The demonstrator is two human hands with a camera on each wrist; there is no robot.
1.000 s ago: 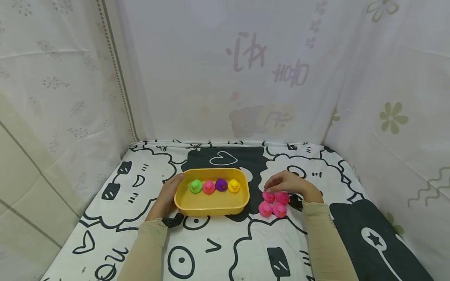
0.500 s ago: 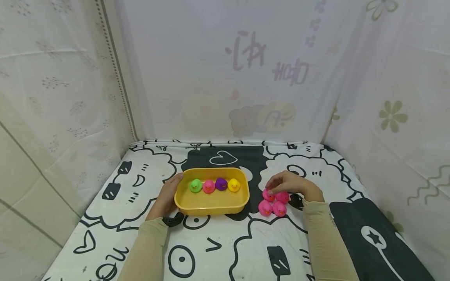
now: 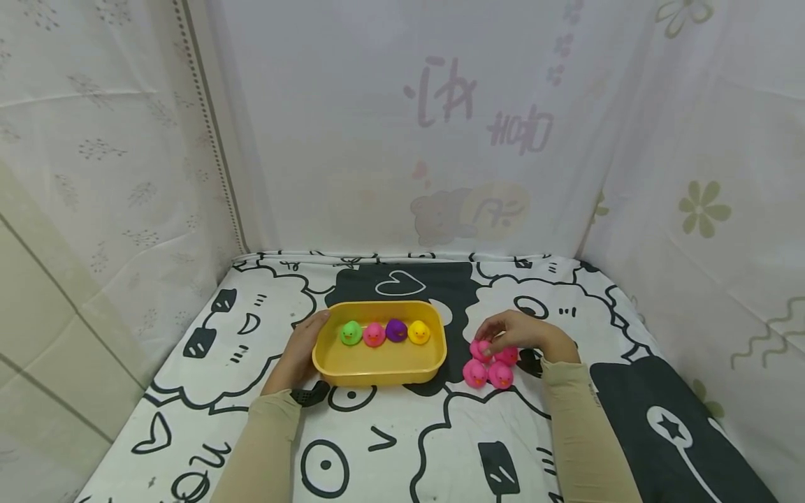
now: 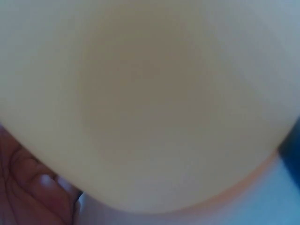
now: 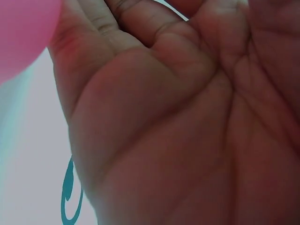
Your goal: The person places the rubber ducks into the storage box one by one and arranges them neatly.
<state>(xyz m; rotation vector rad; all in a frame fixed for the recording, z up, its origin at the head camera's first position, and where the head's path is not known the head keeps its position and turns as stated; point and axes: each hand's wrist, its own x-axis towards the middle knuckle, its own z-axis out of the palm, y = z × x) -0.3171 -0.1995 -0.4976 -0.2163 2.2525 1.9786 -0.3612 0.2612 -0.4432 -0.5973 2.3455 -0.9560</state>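
Observation:
On the patterned cloth stands a yellow tray (image 3: pixel 377 369), gripped at its left end by my left hand (image 3: pixel 298 353). Along its back half sit a green duck (image 3: pixel 351 333), a pink duck (image 3: pixel 374 334), a purple duck (image 3: pixel 396 330) and a yellow duck (image 3: pixel 418 332). Right of the tray, my right hand (image 3: pixel 518 332) pinches the back-left pink duck (image 3: pixel 479 350) of a tight cluster. In the right wrist view a blurred pink duck (image 5: pixel 23 37) shows beyond the thumb side. The tray's blurred wall (image 4: pixel 150 103) covers most of the left wrist view.
Other pink ducks (image 3: pixel 501 375) stand close against the pinched one, in front and to its right. The black-and-white cloth (image 3: pixel 358 447) covers the surface. A pale printed curtain (image 3: pixel 352 140) hangs behind, with more curtain at both sides.
My right hand's fingers have shifted slightly right and down around the back-left pink duck, showing more of it. My left hand and the tray stay in place.

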